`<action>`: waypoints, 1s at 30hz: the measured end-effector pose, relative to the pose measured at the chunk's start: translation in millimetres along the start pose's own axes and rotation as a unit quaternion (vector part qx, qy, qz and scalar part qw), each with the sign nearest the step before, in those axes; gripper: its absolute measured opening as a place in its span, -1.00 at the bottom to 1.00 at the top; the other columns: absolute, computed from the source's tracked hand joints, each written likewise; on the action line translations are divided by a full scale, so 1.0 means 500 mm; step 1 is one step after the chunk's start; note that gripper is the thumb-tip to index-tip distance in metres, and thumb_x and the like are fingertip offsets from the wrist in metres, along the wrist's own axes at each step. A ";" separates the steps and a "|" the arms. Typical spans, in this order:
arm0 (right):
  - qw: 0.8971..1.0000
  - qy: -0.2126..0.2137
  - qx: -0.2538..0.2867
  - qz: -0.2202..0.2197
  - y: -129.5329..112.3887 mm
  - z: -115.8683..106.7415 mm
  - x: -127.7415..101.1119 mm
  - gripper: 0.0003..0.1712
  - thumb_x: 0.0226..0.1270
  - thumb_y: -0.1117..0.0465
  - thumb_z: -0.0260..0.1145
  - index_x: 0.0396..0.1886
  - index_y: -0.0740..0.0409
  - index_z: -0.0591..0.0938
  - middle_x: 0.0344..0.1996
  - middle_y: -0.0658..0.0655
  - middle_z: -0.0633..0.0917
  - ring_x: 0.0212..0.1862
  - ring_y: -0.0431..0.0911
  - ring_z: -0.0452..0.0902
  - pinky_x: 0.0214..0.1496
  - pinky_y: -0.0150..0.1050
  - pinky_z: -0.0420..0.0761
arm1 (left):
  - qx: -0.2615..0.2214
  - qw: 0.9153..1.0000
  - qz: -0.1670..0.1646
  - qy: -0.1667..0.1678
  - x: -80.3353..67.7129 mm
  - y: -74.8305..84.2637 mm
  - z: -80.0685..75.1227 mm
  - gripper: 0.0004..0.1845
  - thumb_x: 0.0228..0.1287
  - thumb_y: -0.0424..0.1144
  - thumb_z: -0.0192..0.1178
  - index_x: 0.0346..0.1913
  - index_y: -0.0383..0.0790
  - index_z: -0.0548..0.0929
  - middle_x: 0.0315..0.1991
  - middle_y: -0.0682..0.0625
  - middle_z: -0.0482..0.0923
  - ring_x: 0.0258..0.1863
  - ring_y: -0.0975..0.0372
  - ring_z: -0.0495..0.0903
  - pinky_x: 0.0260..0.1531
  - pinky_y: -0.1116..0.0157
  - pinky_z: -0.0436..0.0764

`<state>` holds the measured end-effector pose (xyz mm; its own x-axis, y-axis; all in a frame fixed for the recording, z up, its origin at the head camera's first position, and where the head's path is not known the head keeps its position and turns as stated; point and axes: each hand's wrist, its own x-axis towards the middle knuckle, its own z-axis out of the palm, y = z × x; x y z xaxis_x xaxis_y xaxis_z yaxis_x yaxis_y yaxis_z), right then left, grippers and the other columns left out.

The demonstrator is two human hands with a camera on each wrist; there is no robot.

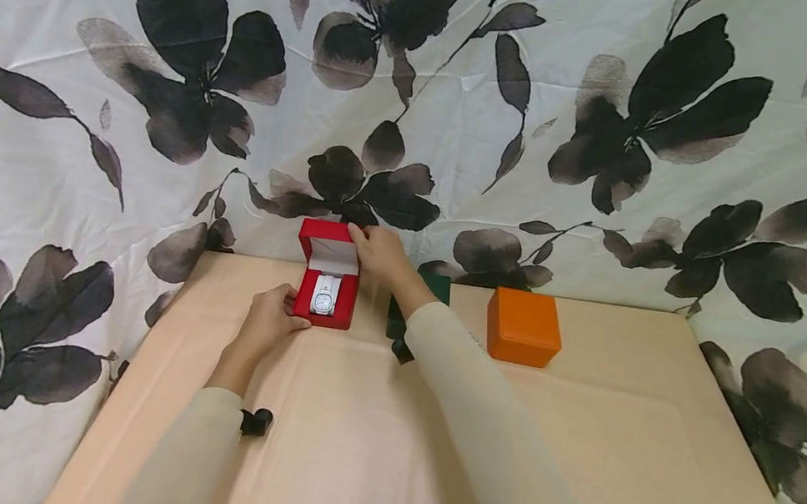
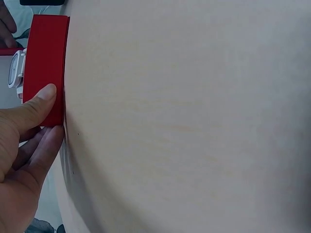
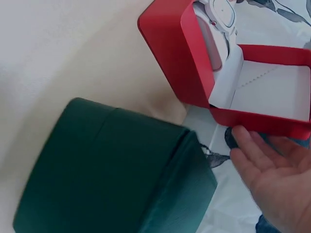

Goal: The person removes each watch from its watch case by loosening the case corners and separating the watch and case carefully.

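**Q:** Red leatherette at the left of the row: what is in hand here?

**A:** The red box (image 1: 323, 297) stands open near the far edge of the tan table (image 1: 577, 441), and both hands are on it. The left hand (image 1: 268, 321) steadies the base, thumb curled against its near left corner and the other fingers lying relaxed beside the wall (the left wrist view shows the thumb flat on the red side). The right hand (image 1: 379, 253) has its fingertips on the top edge of the raised lid (image 1: 330, 244); the right wrist view shows the palm open behind that lid, fingers extended, not clamped round it.

**Q:** Which step is this, and what does the next move call for?

**A:** By my reading, the box is at full opening or about to be shut. Closing it would call for a gentle tilt of the lid forward while the left hand keeps the base from sliding.

**Q:** And the containers, left to right?

**A:** The red box holds a white watch (image 1: 325, 294), seated face up. Just to its right, a dark green box (image 1: 417, 308) is closed, contents hidden, partly behind the right forearm. Further right, an orange box (image 1: 523, 326) is closed as well.
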<state>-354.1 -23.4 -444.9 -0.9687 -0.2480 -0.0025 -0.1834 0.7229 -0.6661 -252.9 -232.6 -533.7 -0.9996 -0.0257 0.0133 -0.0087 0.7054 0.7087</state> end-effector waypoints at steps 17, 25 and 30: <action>0.994 -0.005 0.102 -0.036 0.023 -0.006 -0.045 -0.27 0.58 -0.10 0.17 0.53 0.22 0.31 0.34 0.24 0.57 0.32 0.04 0.56 0.41 -0.05 0.56 | 0.004 1.000 -0.010 -0.012 0.001 0.001 0.000 -0.43 0.16 -0.32 0.53 0.18 -0.43 0.54 0.03 -0.30 0.67 -0.06 0.00 0.66 0.03 0.07 0.70; 0.977 0.053 0.202 -0.037 0.015 0.016 -0.085 -0.34 0.54 0.03 0.26 0.46 0.22 0.33 0.30 0.31 0.52 0.31 0.14 0.54 0.39 -0.02 0.58 | -0.004 1.000 -0.009 -0.011 -0.005 0.005 -0.008 -0.38 0.16 -0.32 0.53 0.24 -0.42 0.53 0.01 -0.26 0.65 -0.08 0.02 0.62 -0.01 0.11 0.69; 0.972 0.082 0.218 -0.024 0.014 0.039 -0.105 -0.37 0.53 0.05 0.27 0.44 0.21 0.34 0.33 0.30 0.48 0.32 0.20 0.50 0.36 0.01 0.59 | -0.018 1.000 -0.001 -0.008 -0.008 0.009 -0.018 -0.28 0.12 -0.34 0.55 0.33 -0.41 0.47 0.07 -0.29 0.65 -0.01 -0.04 0.67 0.07 0.05 0.70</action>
<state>-301.1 -17.8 -463.7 -0.9808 -0.1437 0.1316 -0.1760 0.3628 -0.9151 -248.8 -235.5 -524.1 -0.9999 -0.0165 0.0010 -0.0105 0.6798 0.7334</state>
